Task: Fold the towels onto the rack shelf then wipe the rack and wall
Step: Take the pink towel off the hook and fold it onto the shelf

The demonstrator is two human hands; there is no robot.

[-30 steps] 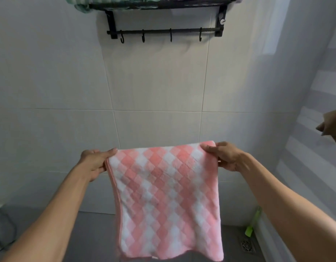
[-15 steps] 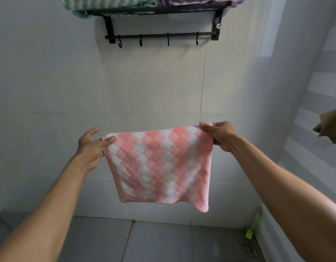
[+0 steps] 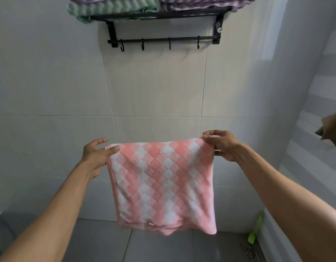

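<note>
Currently the pink checked towel (image 3: 163,184) hangs doubled in mid-air before the wall (image 3: 50,82), below the rack (image 3: 163,16). Right hand (image 3: 223,146) pinches its top right corner; left hand (image 3: 96,154) pinches the left corner, remaining fingers spread. Held taut so layers align for the next fold. Versus half a second earlier: lower edge has dropped flat, hands sit slightly wider. Striped towels (image 3: 114,6) already occupy the shelf.

Grey tiled floor (image 3: 99,242). Floor drain (image 3: 249,252) at lower right; green-handled tool (image 3: 255,231) leans just beside it.
</note>
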